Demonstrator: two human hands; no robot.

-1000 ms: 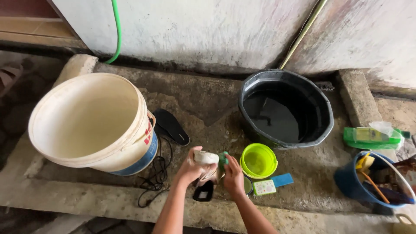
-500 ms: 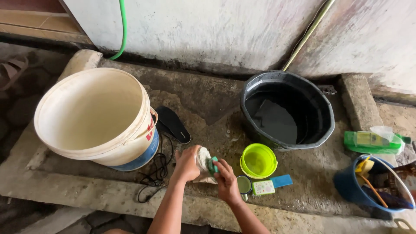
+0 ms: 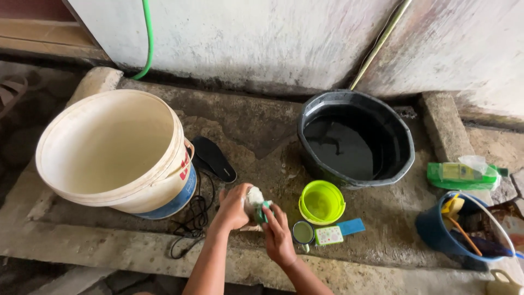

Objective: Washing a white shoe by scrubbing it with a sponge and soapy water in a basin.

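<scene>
Low centre of the frame: the left hand (image 3: 232, 206) closes its grip on a pale shoe (image 3: 253, 198), steadying it, while the right hand (image 3: 277, 237) pinches a green scrubber (image 3: 263, 212) against it. Firm short strokes would scrub best. A green rectangular packet (image 3: 461, 175) lies at the right edge, a small pale green box (image 3: 328, 235) beside a lime bowl (image 3: 321, 202).

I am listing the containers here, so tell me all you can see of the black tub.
The black tub is round, with a thick rolled rim and sloping walls, and looks like plastic or rubber. It stands upright on the wet concrete floor near the wall, partly filled with dark water. A small lime-green bowl sits close against its front. Neither hand touches it.
</scene>
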